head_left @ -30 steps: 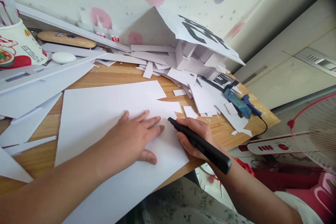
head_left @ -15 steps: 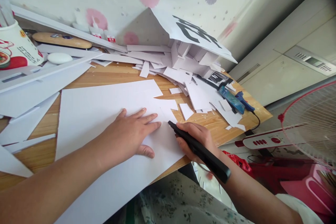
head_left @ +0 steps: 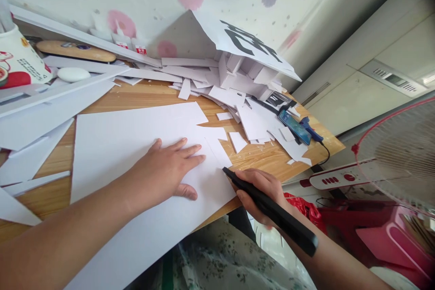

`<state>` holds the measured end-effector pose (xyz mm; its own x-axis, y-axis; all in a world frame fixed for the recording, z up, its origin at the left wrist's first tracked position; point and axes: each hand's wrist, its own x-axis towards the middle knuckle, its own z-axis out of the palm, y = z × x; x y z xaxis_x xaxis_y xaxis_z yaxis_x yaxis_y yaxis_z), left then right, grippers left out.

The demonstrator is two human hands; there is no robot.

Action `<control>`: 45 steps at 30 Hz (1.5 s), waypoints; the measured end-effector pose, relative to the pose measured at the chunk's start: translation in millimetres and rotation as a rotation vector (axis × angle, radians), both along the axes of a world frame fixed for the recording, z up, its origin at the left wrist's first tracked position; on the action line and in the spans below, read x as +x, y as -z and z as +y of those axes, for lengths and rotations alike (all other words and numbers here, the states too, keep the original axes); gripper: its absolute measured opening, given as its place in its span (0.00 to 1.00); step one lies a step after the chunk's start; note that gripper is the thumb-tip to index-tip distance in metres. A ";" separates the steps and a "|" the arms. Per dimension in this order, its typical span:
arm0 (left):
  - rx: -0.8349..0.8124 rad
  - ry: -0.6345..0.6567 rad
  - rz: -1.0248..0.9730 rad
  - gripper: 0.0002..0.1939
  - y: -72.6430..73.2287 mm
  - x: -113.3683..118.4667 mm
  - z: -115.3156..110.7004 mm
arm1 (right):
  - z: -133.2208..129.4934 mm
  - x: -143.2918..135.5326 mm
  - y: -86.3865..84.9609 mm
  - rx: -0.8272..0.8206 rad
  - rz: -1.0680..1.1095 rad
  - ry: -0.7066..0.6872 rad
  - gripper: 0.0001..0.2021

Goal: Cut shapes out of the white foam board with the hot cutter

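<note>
A large white foam board point(head_left: 112, 145) lies flat on the wooden table, with a notched right edge and a thin line running near it. My left hand point(head_left: 171, 167) rests on the board, palm down and fingers spread. My right hand point(head_left: 260, 190) is wrapped around a black utility knife point(head_left: 272, 208). The knife's tip touches or hovers just over the board's right part; which of these I cannot tell. Small white offcuts point(head_left: 238, 142) lie just beyond the board's notched edge.
A white board model point(head_left: 249, 54) with a printed sheet on top stands at the back, among scraps. A phone point(head_left: 295, 127) and a blue glue gun point(head_left: 311, 129) lie to its right. White strips and a paper cup point(head_left: 25, 56) occupy the left. A fan point(head_left: 401, 158) stands right.
My right hand and the knife have moved slightly toward me and to the right. A thin line now shows on the board behind the tip. My left hand stays on the board.
</note>
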<state>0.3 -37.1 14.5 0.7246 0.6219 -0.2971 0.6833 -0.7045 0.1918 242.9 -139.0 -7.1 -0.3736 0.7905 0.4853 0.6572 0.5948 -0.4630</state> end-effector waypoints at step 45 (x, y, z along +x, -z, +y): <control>0.108 -0.006 -0.017 0.39 5.9 -8.8 4.8 | 101.0 -48.6 4.1 -0.102 0.204 0.126 0.11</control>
